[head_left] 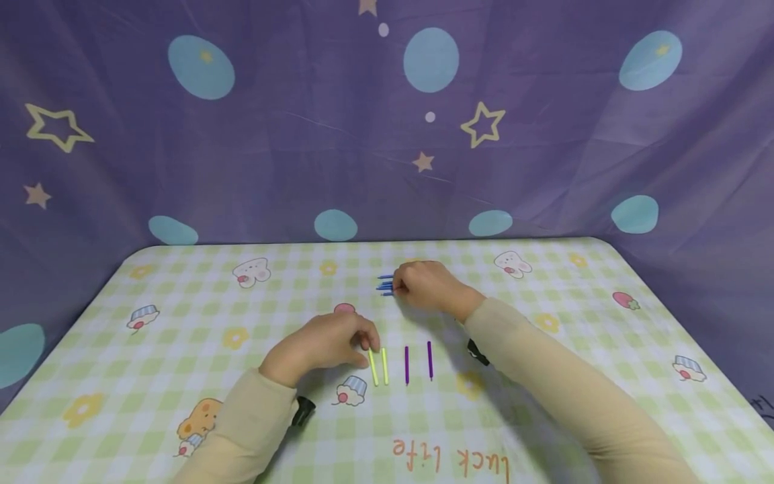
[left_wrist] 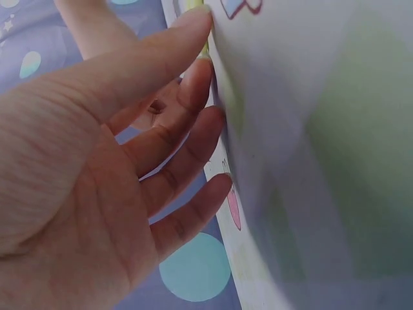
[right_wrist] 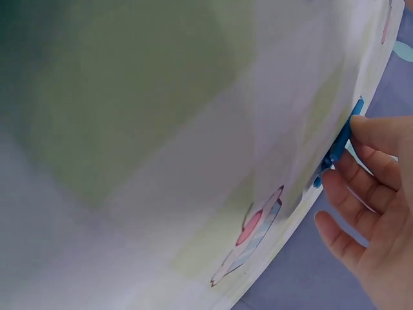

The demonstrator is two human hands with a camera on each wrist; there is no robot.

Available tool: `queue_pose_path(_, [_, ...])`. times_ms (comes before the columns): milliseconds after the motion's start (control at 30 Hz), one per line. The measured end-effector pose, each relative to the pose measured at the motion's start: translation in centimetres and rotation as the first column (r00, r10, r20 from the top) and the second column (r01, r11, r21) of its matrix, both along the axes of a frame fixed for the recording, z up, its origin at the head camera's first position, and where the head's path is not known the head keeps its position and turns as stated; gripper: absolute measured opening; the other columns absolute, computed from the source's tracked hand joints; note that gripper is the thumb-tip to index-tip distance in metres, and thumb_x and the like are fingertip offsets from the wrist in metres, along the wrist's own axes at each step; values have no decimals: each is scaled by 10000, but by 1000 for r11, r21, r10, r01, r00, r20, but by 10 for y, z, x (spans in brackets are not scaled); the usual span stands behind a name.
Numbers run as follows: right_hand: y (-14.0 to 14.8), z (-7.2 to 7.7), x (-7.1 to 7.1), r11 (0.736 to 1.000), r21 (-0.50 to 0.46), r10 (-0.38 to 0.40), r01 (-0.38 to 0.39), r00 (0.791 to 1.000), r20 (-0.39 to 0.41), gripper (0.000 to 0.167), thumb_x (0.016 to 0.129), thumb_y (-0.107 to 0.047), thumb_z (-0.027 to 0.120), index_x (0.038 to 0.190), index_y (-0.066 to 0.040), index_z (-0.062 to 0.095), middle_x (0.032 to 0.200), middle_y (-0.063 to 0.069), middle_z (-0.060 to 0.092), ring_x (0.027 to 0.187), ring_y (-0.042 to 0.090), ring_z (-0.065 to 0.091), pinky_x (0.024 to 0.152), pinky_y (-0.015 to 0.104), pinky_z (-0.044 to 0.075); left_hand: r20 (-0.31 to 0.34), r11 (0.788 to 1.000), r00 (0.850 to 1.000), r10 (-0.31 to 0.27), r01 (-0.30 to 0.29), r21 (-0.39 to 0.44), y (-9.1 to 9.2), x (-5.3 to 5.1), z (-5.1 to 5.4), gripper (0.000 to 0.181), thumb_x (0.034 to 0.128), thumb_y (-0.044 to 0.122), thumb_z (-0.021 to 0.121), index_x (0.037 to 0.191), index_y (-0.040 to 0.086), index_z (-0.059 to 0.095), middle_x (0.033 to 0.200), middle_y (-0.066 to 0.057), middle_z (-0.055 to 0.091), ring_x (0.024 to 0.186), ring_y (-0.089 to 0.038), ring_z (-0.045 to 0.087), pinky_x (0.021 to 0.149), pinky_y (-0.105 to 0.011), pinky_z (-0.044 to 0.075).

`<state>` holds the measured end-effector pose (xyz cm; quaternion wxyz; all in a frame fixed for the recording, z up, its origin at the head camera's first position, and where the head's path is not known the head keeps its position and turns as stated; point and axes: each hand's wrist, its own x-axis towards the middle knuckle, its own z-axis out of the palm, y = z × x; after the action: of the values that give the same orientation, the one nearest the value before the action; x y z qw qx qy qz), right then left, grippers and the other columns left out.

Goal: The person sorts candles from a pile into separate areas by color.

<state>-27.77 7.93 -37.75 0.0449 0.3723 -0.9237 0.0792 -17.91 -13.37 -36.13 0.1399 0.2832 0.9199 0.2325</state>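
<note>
Near the table's middle, my right hand (head_left: 426,286) pinches at a bunch of thin blue sticks (head_left: 385,285), whose ends show left of the fingers. In the right wrist view, the thumb lies along one blue stick (right_wrist: 347,132), with the fingertips close below. My left hand (head_left: 329,341) is lower and to the left, fingers loosely bent, its fingertips at the upper end of two thin yellow sticks (head_left: 384,366). A yellow stick (left_wrist: 206,48) shows by the separated thumb and index fingertip in the left wrist view. Two purple sticks (head_left: 406,365) lie side by side to their right.
A green checked cloth (head_left: 181,282) with printed animals, cupcakes and flowers covers the table. Behind it hangs a purple curtain (head_left: 363,188) with stars and blue spots. A black wrist device (head_left: 304,411) is under the left cuff, another (head_left: 478,352) under the right.
</note>
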Motion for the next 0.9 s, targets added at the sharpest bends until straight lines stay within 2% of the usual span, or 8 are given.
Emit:
queue_pose_path(200, [-1,-1,0,1000,14,-24,24,1000,-7,149,893,-79,655,773,-167,651,788,-47,582,702,120,499,657,316,472,6,1000,1000,-26,26,4,2,1,0,199,782,120,838,854,246,701,803,116,592,706,-45,493,715,-297,434])
queue_pose_path(467, [-4,1,1,998,26,-58,58,998,6,136,897,-98,670,779,-165,670,796,-41,609,701,125,530,661,338,497,25,1000,999,-30,30,-6,2,3,1,166,810,116,817,850,238,713,809,113,588,721,-61,495,719,-307,439])
queue_pose_path(667, [-2,4,3,997,23,-80,79,996,44,45,917,-174,698,905,-164,740,926,-42,683,827,125,631,742,344,529,20,1000,1000,-23,23,-7,2,3,-1,163,791,143,832,809,246,707,788,113,578,720,-64,499,720,-315,439])
queue_pose_path(900, [2,9,13,994,-22,-106,108,991,80,87,928,-207,708,990,-163,752,987,-36,690,893,145,650,761,343,529,18,1000,1000,-5,6,-22,5,3,0,189,756,177,857,757,244,680,750,98,564,695,-74,491,694,-312,422])
